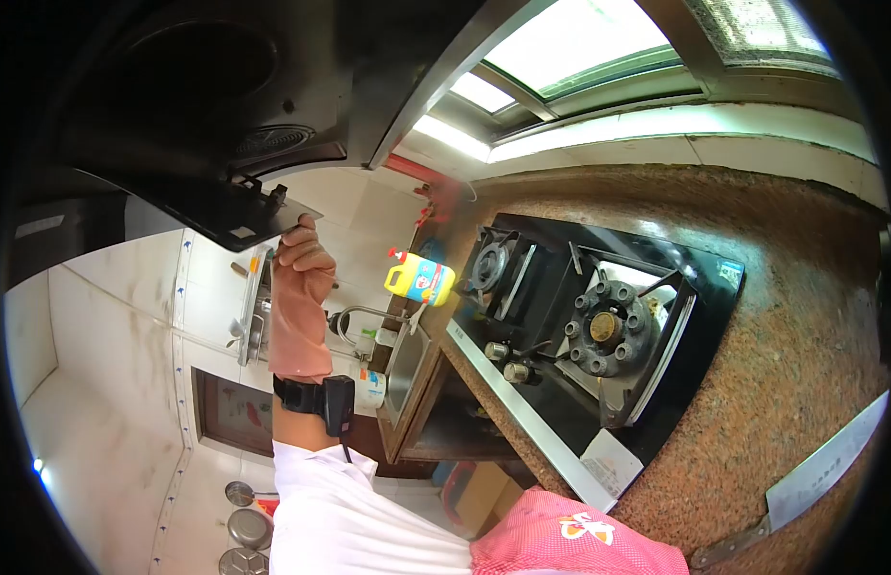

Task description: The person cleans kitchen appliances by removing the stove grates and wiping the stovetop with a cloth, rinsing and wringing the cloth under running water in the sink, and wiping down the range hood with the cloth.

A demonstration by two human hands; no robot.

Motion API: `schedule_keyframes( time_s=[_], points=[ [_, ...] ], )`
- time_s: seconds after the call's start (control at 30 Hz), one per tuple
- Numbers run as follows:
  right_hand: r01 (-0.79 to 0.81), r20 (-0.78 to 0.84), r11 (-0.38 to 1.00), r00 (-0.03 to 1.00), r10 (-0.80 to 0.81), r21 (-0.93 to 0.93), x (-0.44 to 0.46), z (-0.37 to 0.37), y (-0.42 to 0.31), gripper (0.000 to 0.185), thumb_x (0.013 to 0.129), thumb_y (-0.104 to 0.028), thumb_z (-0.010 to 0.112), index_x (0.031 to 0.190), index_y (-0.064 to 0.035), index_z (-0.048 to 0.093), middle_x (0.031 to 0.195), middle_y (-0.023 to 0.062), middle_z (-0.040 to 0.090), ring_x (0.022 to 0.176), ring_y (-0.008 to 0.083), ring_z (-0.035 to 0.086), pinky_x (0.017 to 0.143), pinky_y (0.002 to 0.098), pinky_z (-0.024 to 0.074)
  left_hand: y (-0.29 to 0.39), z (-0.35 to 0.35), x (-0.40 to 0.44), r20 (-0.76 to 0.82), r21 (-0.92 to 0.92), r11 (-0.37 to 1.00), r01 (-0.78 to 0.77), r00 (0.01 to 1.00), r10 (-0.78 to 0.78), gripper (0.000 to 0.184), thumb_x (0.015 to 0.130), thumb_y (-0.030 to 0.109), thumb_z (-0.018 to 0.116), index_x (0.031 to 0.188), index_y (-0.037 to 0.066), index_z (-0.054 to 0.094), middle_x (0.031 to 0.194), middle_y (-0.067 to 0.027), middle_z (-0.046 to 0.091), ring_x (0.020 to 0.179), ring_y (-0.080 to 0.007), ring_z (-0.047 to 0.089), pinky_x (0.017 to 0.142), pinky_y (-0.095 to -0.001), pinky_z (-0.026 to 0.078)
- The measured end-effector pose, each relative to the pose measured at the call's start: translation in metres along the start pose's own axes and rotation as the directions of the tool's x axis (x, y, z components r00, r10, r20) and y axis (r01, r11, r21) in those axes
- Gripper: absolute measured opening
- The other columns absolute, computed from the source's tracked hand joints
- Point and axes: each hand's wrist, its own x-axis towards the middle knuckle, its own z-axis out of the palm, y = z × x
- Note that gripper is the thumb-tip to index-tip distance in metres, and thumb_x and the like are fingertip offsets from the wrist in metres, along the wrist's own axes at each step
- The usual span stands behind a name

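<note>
My left hand (307,251), in a pinkish-orange rubber glove, is raised with its fingers closed on the edge of a dark flap panel (244,218) of the range hood. The panel hangs tilted out from the black hood (301,86), with a small bracket (273,195) on its inner face. A black strap with a small box (336,404) is round my left wrist. My right hand is out of view.
A black gas stove (560,326) with two burners is set in the brown stone counter (781,316). A cleaver-like knife (824,470) lies near the counter's edge. A yellow detergent bottle (424,280) stands by the sink (404,369). Pans (249,528) hang at lower left.
</note>
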Motion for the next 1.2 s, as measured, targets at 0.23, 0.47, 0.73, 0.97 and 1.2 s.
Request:
schedule_keyframes(
  time_s=[0.23,0.47,0.73,0.97,1.2],
  points=[
    [-0.004,-0.025,0.999,1.000,0.003,-0.036,-0.005,-0.001,-0.004,0.017,0.083,-0.010,0.058,0.100,-0.0070,0.057,0.104,0.0083,0.059,0.098,0.0242,0.056,0.091,0.0386,0.0413,0.001,0.011,0.047,-0.006,-0.015,0.993,0.114,0.993,-0.114,0.024,0.095,0.017,0.046,0.101,-0.001,0.060,0.077,-0.0017,0.064,0.055,-0.0061,0.057,0.055,-0.0224,0.047],
    [-0.002,-0.042,0.999,0.999,0.000,-0.052,-0.009,0.000,-0.006,0.018,0.083,-0.010,0.059,0.101,-0.0069,0.057,0.106,0.0091,0.059,0.101,0.0255,0.056,0.093,0.0402,0.0410,0.015,0.013,0.099,-0.009,0.092,0.992,0.089,0.996,-0.089,0.022,0.091,0.021,0.055,0.093,0.001,0.062,0.068,0.0016,0.061,0.049,-0.0051,0.054,0.046,-0.0224,0.045],
    [0.031,-0.107,0.993,0.993,-0.043,-0.110,-0.027,-0.007,-0.015,0.020,0.083,-0.010,0.060,0.102,-0.0069,0.057,0.108,0.0099,0.058,0.103,0.0269,0.055,0.096,0.0420,0.0407,0.016,0.017,0.139,-0.134,0.261,0.961,-0.089,0.983,0.127,0.021,0.088,0.035,0.061,0.079,0.016,0.062,0.066,0.0049,0.060,0.046,-0.0006,0.050,0.040,-0.0190,0.042],
    [-0.134,-0.240,0.990,0.964,0.118,-0.053,-0.094,-0.015,0.040,0.028,0.085,-0.010,0.059,0.112,-0.0049,0.052,0.116,0.0108,0.055,0.110,0.0267,0.052,0.100,0.0409,0.0381,0.001,0.033,0.164,-0.123,0.350,0.885,-0.309,0.921,0.370,0.018,0.092,0.038,0.057,0.083,0.022,0.060,0.068,0.0058,0.054,0.048,-0.0010,0.043,0.040,-0.0168,0.039],
    [-0.284,-0.352,0.939,0.874,0.336,0.192,-0.116,-0.002,0.055,0.054,0.090,-0.016,0.058,0.137,-0.0002,0.039,0.136,0.0120,0.046,0.126,0.0236,0.042,0.108,0.0339,0.0289,-0.011,0.034,0.165,-0.005,0.351,0.838,-0.418,0.894,0.448,0.022,0.092,0.034,0.058,0.083,0.014,0.058,0.070,0.0016,0.056,0.048,-0.0037,0.043,0.040,-0.0176,0.040]
  ],
)
